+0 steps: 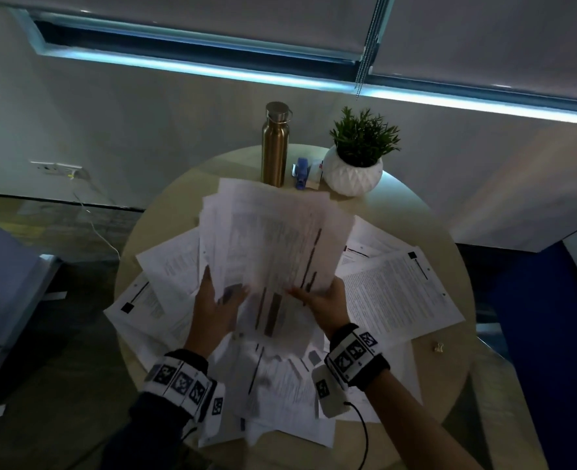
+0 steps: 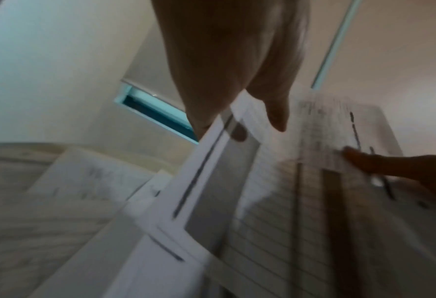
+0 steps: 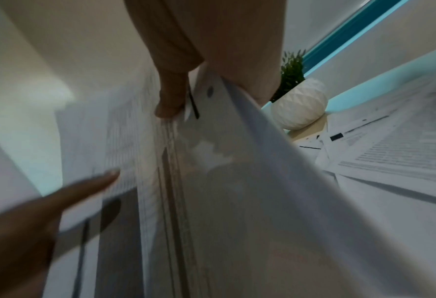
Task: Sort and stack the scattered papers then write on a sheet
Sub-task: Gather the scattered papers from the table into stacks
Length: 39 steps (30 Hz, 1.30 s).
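Observation:
I hold a loose sheaf of printed papers point(image 1: 273, 239) tilted up above the round table. My left hand point(image 1: 226, 293) pinches its lower left edge, thumb point(image 2: 275, 113) on the front and fingers behind. My right hand point(image 1: 309, 295) pinches the lower right edge, thumb point(image 3: 171, 100) pressed on the sheets point(image 3: 212, 181). The sheaf is fanned and uneven, blurred by motion. More printed sheets lie scattered on the table: to the right point(image 1: 392, 290), to the left point(image 1: 144, 300) and under my wrists point(image 1: 280, 385). No pen shows.
At the back of the wooden table point(image 1: 450, 385) stand a gold metal bottle point(image 1: 275, 147), a blue stapler point(image 1: 301, 173) and a green plant in a white pot point(image 1: 353, 171). A small gold clip point(image 1: 438, 347) lies at the right edge. A blue seat point(image 1: 545, 334) stands right.

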Tool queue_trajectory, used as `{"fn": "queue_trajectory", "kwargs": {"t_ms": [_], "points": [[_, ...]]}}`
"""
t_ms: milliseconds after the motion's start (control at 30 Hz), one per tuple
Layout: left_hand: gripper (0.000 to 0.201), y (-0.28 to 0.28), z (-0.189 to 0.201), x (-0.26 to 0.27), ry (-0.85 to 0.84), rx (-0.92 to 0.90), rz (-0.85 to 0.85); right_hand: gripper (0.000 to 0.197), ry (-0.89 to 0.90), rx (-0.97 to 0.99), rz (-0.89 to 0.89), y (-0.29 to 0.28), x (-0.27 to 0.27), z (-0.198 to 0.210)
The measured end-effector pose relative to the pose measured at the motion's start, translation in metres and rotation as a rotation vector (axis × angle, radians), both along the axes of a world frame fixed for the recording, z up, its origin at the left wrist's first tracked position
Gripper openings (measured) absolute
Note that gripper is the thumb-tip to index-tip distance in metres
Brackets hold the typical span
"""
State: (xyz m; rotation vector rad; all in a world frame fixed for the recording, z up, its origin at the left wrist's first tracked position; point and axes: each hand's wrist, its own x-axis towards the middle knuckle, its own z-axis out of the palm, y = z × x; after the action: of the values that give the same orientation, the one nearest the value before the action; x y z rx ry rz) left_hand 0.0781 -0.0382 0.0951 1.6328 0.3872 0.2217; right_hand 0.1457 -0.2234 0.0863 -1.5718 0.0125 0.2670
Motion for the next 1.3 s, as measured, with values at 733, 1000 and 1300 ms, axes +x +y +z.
{"fn": "queue_trajectory", "kwargs": {"t_ms": [733, 1000, 1300], "points": [[0.062, 0.03, -0.032, -0.072, 0.462, -0.196, 0.43, 0.057, -0.192, -1.593, 0.734, -0.107, 0.161, -0.075], [0.056, 0.036, -0.049, -0.068, 0.503, -0.161, 0.412, 0.021, -0.149, -1.719, 0.775, -0.105, 0.176, -0.054], [0.071, 0.032, -0.05, -0.051, 0.462, -0.164, 0.387, 0.027, -0.303, -1.093, -0.022, -0.145, 0.184, 0.053]]}}
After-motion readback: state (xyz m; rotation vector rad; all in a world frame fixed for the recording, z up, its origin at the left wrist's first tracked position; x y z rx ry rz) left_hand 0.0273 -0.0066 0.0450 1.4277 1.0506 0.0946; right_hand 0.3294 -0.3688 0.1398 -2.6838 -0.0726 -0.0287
